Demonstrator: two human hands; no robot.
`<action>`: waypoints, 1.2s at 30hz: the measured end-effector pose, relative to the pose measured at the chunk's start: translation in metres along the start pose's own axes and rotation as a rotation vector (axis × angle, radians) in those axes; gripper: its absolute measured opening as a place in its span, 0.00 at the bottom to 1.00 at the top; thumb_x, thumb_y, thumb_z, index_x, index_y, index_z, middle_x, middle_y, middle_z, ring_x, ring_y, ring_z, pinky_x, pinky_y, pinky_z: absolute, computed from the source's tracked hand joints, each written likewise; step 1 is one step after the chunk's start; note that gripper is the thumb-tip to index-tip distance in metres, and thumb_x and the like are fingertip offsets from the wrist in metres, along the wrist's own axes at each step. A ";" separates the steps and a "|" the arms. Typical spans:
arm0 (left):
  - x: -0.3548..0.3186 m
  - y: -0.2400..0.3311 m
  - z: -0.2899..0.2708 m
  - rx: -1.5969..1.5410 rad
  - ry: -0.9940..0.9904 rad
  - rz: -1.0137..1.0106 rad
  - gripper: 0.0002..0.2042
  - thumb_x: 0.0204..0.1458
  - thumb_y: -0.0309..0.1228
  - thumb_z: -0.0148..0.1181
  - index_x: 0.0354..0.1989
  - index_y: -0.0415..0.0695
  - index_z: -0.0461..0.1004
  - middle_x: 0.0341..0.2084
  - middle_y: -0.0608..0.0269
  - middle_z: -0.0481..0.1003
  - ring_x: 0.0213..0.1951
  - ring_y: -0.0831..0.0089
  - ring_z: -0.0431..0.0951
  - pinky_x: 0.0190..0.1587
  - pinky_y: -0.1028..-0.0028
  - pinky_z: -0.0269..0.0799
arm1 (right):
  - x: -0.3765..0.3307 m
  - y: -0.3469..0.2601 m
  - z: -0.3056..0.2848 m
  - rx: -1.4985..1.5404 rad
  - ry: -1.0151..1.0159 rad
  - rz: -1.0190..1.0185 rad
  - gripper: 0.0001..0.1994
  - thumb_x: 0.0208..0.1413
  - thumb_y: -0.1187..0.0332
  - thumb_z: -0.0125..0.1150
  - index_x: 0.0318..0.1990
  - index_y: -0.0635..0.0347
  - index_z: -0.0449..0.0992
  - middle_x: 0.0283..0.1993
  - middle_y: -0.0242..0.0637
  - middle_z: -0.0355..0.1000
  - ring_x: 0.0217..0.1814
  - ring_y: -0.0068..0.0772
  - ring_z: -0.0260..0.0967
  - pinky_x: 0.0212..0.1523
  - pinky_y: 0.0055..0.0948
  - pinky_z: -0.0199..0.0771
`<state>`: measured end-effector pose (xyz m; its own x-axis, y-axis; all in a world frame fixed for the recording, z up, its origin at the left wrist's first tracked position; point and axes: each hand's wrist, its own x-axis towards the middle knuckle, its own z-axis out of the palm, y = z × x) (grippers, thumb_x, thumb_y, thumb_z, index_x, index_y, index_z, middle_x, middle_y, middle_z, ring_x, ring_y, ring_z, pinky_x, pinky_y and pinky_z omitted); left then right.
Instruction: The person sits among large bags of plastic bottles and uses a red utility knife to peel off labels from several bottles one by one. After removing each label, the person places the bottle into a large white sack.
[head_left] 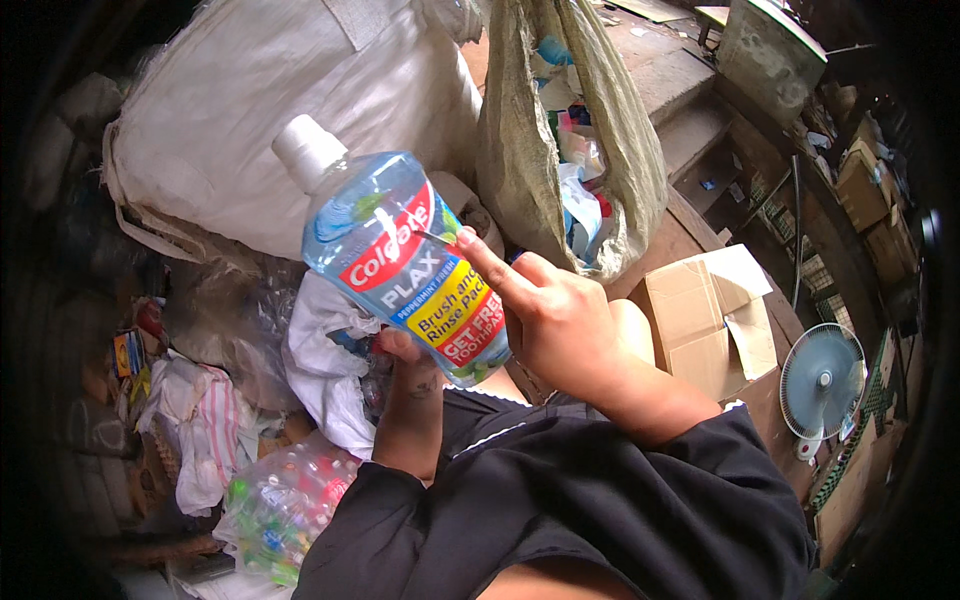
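Note:
A clear blue mouthwash bottle (335, 235) with a white cap tilts up to the left in front of me. My left hand (403, 346) grips it from behind and below; the bottle hides most of its fingers. Over the right side of the label, my right hand (560, 315) is closed with its index finger stretched along a thin, dark, blade-like tool (436, 238). The tool's tip lies against the red part of the label. A bit of black shows between the right fingers, perhaps its handle.
A large white sack (300, 90) fills the back left. Beside it hangs an open woven sack (515, 130) of mixed waste. At lower left lies a clear bag of plastic bottles (285, 500). To the right are a cardboard box (690, 315) and a fan (822, 380).

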<state>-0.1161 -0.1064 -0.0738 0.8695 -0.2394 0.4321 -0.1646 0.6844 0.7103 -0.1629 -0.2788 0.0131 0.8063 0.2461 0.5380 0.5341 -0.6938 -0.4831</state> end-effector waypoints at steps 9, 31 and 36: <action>0.020 0.022 -0.003 -0.113 -0.045 0.035 0.52 0.35 0.53 0.66 0.66 0.47 0.42 0.61 0.43 0.49 0.59 0.49 0.59 0.58 0.53 0.61 | -0.017 -0.002 -0.003 -0.176 -0.145 0.006 0.34 0.42 0.71 0.60 0.62 0.39 0.61 0.24 0.28 0.63 0.21 0.28 0.68 0.18 0.28 0.69; 0.021 0.031 -0.041 -0.500 0.126 0.191 0.48 0.35 0.46 0.68 0.65 0.44 0.47 0.61 0.45 0.52 0.61 0.49 0.54 0.62 0.51 0.50 | -0.048 0.022 0.007 -0.232 -0.540 0.083 0.29 0.46 0.70 0.55 0.60 0.42 0.63 0.26 0.35 0.67 0.25 0.37 0.71 0.24 0.34 0.71; 0.023 0.051 -0.049 -0.581 0.018 0.095 0.47 0.37 0.47 0.66 0.65 0.43 0.46 0.61 0.42 0.49 0.62 0.45 0.50 0.62 0.48 0.48 | -0.052 0.075 0.034 0.290 -0.265 0.372 0.22 0.47 0.72 0.62 0.53 0.50 0.69 0.38 0.40 0.74 0.37 0.32 0.73 0.39 0.29 0.72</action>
<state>-0.0816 -0.0437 -0.0547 0.8722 -0.1504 0.4655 0.0360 0.9687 0.2455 -0.1557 -0.3212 -0.0743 0.9707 0.2082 0.1196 0.2186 -0.5603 -0.7989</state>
